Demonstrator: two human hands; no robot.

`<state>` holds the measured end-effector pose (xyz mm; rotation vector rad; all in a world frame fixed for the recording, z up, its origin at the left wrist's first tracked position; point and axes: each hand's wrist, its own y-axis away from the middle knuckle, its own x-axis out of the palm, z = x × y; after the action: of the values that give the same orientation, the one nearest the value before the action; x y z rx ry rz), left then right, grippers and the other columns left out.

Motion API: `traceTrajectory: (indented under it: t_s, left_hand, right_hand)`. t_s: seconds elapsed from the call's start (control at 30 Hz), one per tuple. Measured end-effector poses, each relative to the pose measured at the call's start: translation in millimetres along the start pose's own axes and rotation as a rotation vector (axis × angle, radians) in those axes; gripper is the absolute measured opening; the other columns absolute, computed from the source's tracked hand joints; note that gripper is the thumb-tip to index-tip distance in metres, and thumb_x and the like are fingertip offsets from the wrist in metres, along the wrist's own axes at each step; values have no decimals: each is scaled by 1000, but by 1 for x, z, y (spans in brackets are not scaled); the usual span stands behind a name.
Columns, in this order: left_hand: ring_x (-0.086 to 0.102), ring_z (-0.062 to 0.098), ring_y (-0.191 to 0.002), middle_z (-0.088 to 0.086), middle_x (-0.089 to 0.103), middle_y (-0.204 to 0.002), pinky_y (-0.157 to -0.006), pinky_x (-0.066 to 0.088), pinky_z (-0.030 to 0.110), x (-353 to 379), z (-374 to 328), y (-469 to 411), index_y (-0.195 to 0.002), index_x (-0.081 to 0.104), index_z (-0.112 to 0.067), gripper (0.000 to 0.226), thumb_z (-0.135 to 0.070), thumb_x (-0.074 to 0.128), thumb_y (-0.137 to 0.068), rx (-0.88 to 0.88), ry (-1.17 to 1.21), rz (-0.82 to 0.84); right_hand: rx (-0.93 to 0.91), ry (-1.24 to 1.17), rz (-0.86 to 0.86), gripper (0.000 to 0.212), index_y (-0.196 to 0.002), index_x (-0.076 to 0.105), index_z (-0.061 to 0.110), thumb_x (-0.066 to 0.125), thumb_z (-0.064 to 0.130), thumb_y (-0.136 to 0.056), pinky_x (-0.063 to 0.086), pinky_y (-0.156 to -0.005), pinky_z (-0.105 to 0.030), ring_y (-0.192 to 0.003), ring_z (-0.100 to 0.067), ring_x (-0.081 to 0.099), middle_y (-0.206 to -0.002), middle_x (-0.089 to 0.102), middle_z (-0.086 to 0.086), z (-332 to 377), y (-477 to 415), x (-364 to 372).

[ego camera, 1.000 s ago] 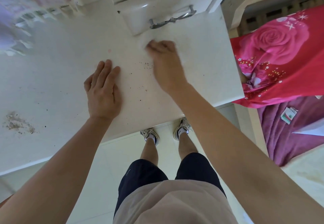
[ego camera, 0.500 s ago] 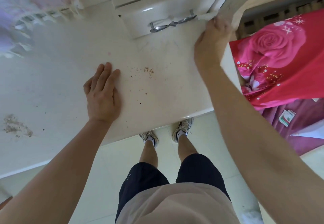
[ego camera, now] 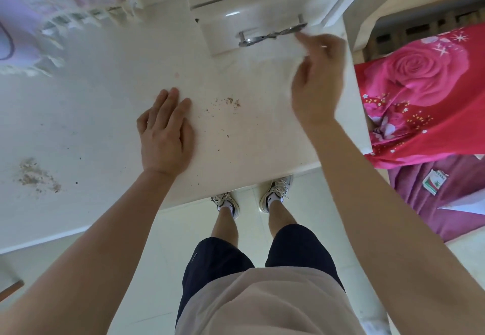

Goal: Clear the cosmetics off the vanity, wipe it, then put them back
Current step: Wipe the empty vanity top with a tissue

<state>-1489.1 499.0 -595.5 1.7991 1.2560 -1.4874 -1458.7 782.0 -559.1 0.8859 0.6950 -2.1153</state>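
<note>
The cream vanity top (ego camera: pixel 110 114) carries no cosmetics. Brown crumbs (ego camera: pixel 231 101) lie near its middle, and a brown stain (ego camera: pixel 36 174) marks its left part. My left hand (ego camera: pixel 165 130) rests flat on the top, fingers together, holding nothing. My right hand (ego camera: pixel 317 77) hovers over the right end of the top, just below the drawer handle (ego camera: pixel 270 34). Its fingers pinch a thin white wipe (ego camera: pixel 301 46), which is blurred by motion.
A small white drawer unit (ego camera: pixel 252 1) stands at the back of the vanity. A lacy pale cloth (ego camera: pixel 52 14) lies at the back left. Right of the vanity is a bed with a red rose cover (ego camera: pixel 425 93), and a small packet (ego camera: pixel 434 181) lies on purple fabric.
My right hand swept from the middle of the top to the far right corner, then came back to just below the drawer handle. My left hand stayed flat in place.
</note>
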Motion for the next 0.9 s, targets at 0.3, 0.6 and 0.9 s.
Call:
traceTrajectory:
  t_s: [0.3, 0.6, 0.9]
  left_hand:
    - [43, 26, -135, 11, 51, -142, -106, 33, 37, -13, -1, 1, -120, 64, -9, 28, -16, 51, -96, -87, 128, -4]
    - [44, 33, -131, 12, 52, -139, -101, 38, 49, -59, 37, 10, -124, 59, -10, 36, -13, 49, -90, -213, -81, 100]
    - [46, 35, -125, 8, 54, -137, -90, 40, 48, -51, 37, 23, -118, 58, -8, 45, -18, 33, -82, -251, -147, 209]
  right_hand:
    - [-83, 223, 411, 54, -145, 41, 2, 47, 11, -92, 44, -91, -41, -106, -36, 46, -124, 46, -20, 45, 57, 35]
    - [-93, -199, 176, 40, -123, 66, 12, 48, 9, -87, 45, -85, -20, -91, -17, 56, -105, 47, -5, 66, 52, 20]
    - [253, 419, 254, 54, -149, 34, 7, 42, 8, -95, 41, -93, -42, -119, -37, 43, -137, 40, -20, 18, 59, 8]
